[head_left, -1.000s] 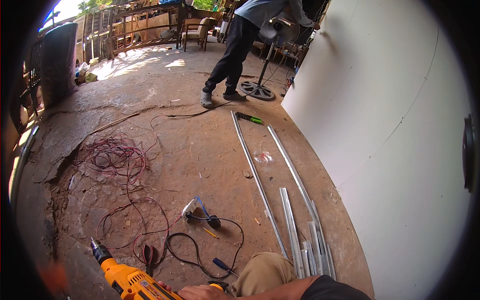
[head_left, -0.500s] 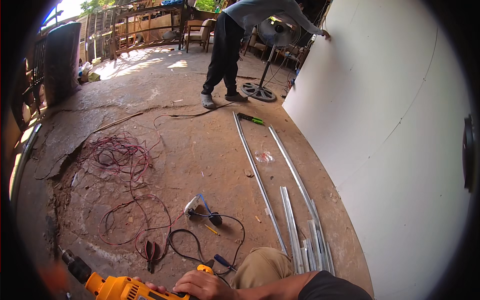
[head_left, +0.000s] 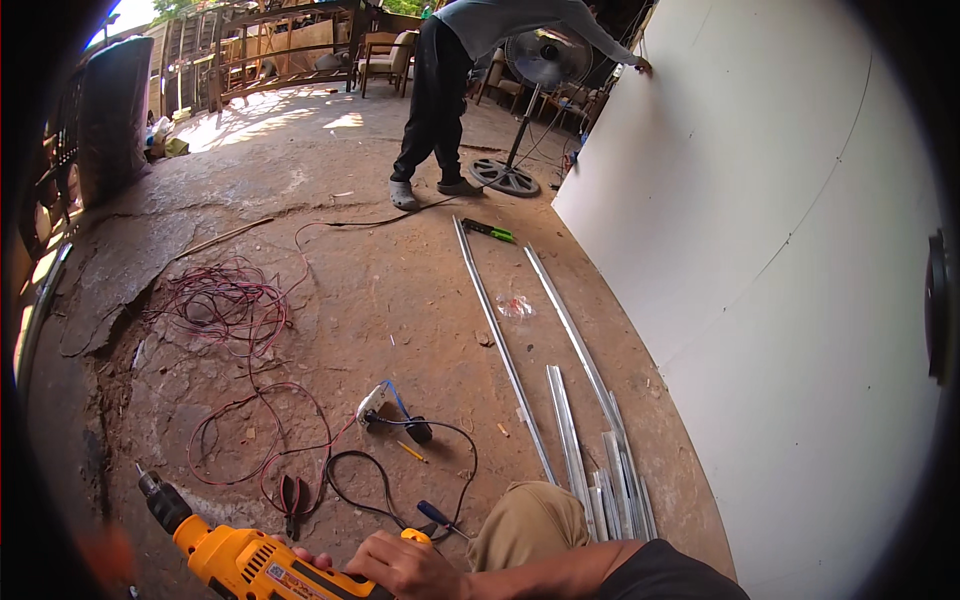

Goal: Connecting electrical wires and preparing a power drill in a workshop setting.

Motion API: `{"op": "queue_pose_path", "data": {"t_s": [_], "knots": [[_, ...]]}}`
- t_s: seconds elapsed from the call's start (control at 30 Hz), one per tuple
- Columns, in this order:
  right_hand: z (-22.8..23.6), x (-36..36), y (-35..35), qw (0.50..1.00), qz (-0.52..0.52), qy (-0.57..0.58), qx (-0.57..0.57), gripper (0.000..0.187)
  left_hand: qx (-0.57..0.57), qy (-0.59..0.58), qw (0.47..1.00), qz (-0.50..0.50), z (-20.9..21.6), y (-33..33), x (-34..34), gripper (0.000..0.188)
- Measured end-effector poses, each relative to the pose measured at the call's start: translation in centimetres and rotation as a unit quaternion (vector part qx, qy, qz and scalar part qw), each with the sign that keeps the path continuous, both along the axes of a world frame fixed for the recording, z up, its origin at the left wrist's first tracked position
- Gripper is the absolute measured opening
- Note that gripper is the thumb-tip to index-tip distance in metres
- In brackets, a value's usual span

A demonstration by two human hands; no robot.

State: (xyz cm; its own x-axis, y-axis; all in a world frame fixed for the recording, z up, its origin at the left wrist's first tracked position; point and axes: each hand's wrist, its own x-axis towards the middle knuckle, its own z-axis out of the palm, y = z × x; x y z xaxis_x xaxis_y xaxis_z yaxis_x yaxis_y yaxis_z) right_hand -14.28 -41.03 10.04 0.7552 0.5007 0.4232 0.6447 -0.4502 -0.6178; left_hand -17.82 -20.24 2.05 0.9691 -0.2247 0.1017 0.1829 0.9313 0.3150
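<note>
A yellow and black power drill (head_left: 255, 560) lies across the lower left, its black chuck (head_left: 165, 503) and bit pointing up and left. My right hand (head_left: 405, 565) is closed over the rear part of the drill. Only the fingertips of my left hand (head_left: 305, 553) show, curled over the far side of the drill body; the rest is hidden behind it. Just past my right hand is a small yellow piece (head_left: 416, 536) whose kind I cannot make out. A screwdriver with a blue handle (head_left: 434, 514) and dark-handled pliers (head_left: 293, 503) lie on the floor nearby.
Metal channels (head_left: 565, 425) lie beside my knee (head_left: 530, 525). A white panel (head_left: 790, 300) stands at right, touched by another person (head_left: 435, 100) near a fan (head_left: 505, 178). A tangled red-black wire (head_left: 225, 305) leads toward a power outlet (head_left: 372, 402) with plugs.
The drill has swung slightly, its chuck moving right and up in view, with more of its body showing. The floor scene has shifted a little left; both hands stay on the drill.
</note>
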Motion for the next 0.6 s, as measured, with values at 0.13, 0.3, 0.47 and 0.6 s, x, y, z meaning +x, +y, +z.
{"op": "queue_pose_path", "data": {"t_s": [0.13,0.3,0.47,0.6], "knots": [[0.0,0.2,1.2,0.998,-0.032,-0.019,-0.054,0.028,0.001,-0.019,1.000,-0.023,1.3,0.2,1.4,0.097],[-1.7,-0.1,0.8,0.999,0.001,0.017,-0.027,0.029,0.013,-0.031,0.999,-0.015,1.7,0.1,0.5,0.101],[-1.6,-0.4,0.7,1.000,0.023,0.017,-0.006,0.024,0.006,-0.056,0.998,-0.008,2.7,-0.2,0.1,0.118],[-1.4,-0.6,0.4,1.000,0.029,-0.008,0.008,0.021,-0.018,-0.079,0.997,0.009,4.7,-1.8,0.1,0.115]]}}
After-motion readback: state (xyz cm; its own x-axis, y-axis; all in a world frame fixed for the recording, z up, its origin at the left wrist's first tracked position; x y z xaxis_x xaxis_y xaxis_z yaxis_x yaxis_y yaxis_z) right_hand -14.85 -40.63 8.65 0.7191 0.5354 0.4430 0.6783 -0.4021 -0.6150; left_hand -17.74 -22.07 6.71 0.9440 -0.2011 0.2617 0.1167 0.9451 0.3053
